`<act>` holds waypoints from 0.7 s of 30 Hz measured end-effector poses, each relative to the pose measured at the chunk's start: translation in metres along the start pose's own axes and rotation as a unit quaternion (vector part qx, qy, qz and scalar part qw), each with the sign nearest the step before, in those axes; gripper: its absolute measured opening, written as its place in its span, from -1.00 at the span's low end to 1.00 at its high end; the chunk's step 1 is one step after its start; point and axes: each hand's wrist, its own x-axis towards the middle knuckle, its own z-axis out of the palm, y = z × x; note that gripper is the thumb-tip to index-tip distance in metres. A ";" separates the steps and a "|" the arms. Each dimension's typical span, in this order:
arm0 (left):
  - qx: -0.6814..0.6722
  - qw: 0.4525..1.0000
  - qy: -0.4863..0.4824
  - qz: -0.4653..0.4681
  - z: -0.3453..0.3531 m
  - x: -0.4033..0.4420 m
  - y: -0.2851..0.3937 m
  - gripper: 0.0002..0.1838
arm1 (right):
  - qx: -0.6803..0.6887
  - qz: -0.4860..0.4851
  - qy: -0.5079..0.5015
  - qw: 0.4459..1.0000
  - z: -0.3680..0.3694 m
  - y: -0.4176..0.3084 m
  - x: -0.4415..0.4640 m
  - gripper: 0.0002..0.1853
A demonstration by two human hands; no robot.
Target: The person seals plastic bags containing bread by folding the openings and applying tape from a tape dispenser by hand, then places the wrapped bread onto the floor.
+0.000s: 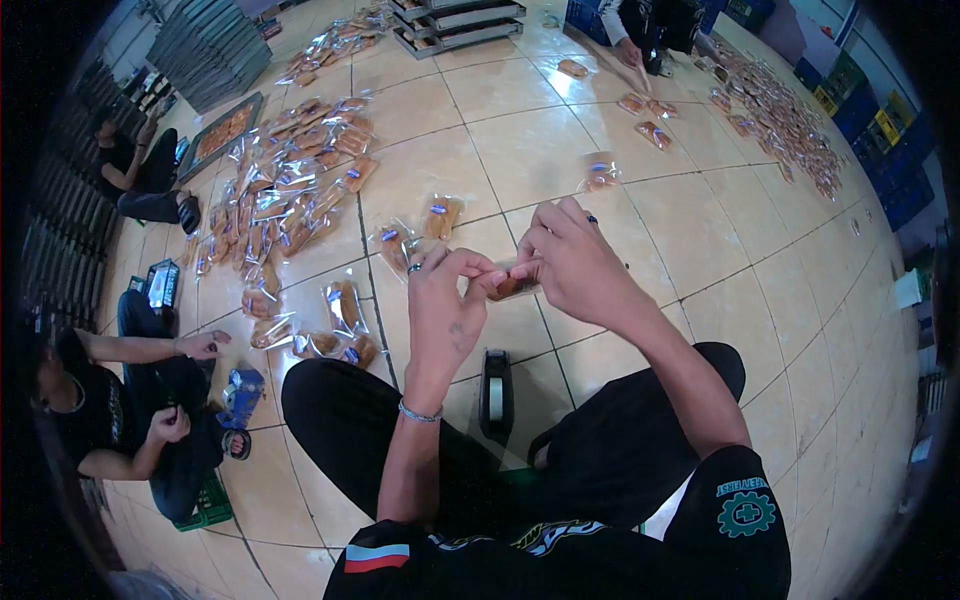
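Both hands meet above the floor in front of my knees. My left hand (447, 300) is closed, its thumb and index finger pinching the left end of a small wrapped bread (511, 284). The other end is pinched by my right hand (575, 262), and its fingers hide part of the wrapper. Below them, a black tape dispenser (496, 393) stands on the tiles between my legs. Just beyond my left hand lie two wrapped breads, one (394, 243) partly behind the fingers and one (441, 216) farther off.
A large pile of wrapped breads (290, 190) spreads at the left, another (780, 115) at the far right. Two people sit at the left, one near a blue tape dispenser (242, 392). Another person (655, 30) sits ahead. Metal trays (458, 22) are stacked at the back.
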 end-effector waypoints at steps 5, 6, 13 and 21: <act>-0.194 0.966 -0.090 -0.143 0.009 -0.004 -0.042 -0.87 | 0.149 0.136 -0.083 0.976 0.004 0.023 0.001 -0.70; -0.338 0.907 -0.100 -0.231 0.014 -0.006 -0.047 -0.87 | 0.235 0.212 -0.104 0.943 0.010 0.027 0.000 -0.67; -0.558 0.732 -0.049 -0.388 0.026 -0.006 -0.050 -0.90 | 0.364 0.415 -0.109 0.826 0.042 0.024 -0.002 -0.66; -0.506 0.816 -0.010 -0.278 0.008 -0.001 -0.052 -0.84 | 0.203 0.073 -0.056 0.975 0.034 0.002 -0.008 -0.66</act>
